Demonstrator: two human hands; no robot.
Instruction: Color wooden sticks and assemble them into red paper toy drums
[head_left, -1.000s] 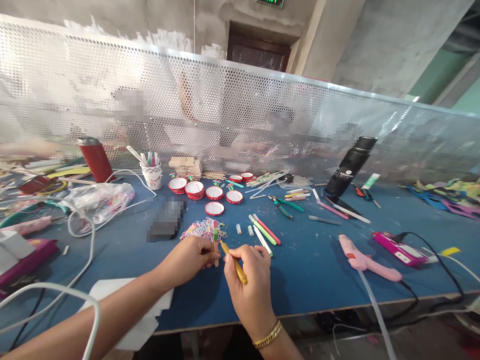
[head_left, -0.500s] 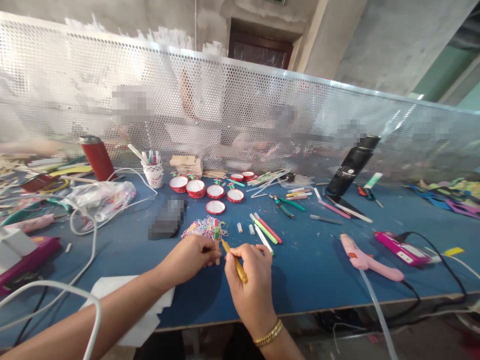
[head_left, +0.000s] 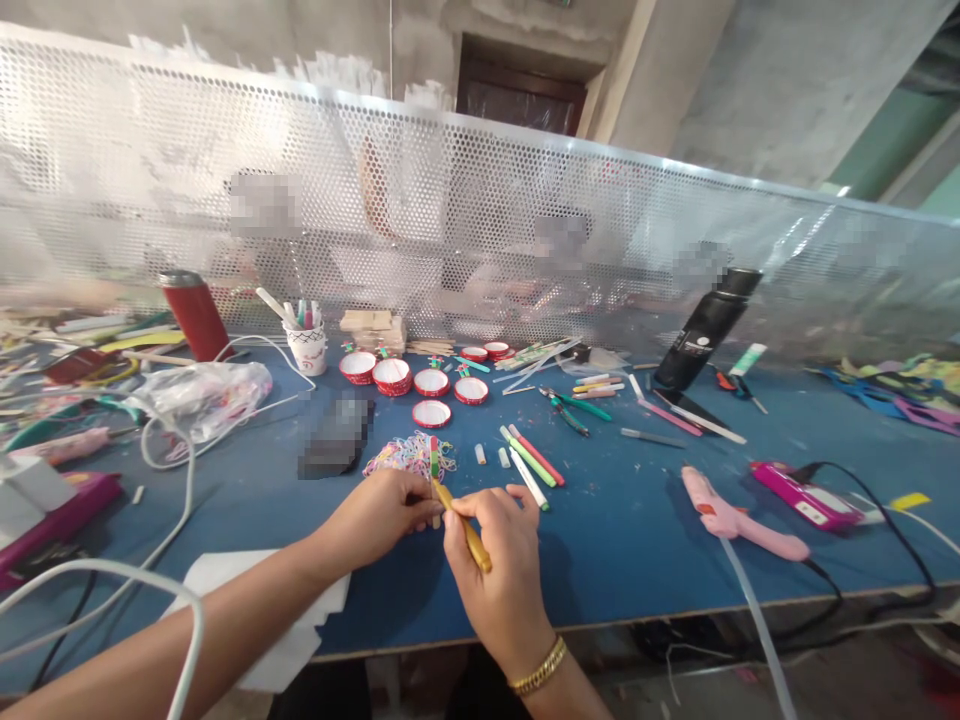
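Observation:
My left hand (head_left: 394,513) pinches a small wooden craft stick (head_left: 434,459) held upright, its upper part coloured red and green. In my right hand (head_left: 499,550) is a yellow marker (head_left: 474,545), its tip at the stick just below the green band. Behind my left hand lies a tangled heap of pastel loops (head_left: 405,455). Two loose marker caps (head_left: 481,454) rest just right of the heap. Beyond my right hand lie a red marker (head_left: 541,462), a green marker (head_left: 529,458) and a white marker with a green end (head_left: 529,480).
Small red-rimmed white dishes (head_left: 431,413) stand behind the loops. A phone (head_left: 335,437) lies left, pliers (head_left: 568,412) to the back right. Farther right are a pink glue gun (head_left: 739,520) and a black bottle (head_left: 701,335). White paper (head_left: 300,640) sits under my left forearm.
The yellow marker has moved slightly left with my right hand, and its tip now meets the stick. My left hand has stayed in place.

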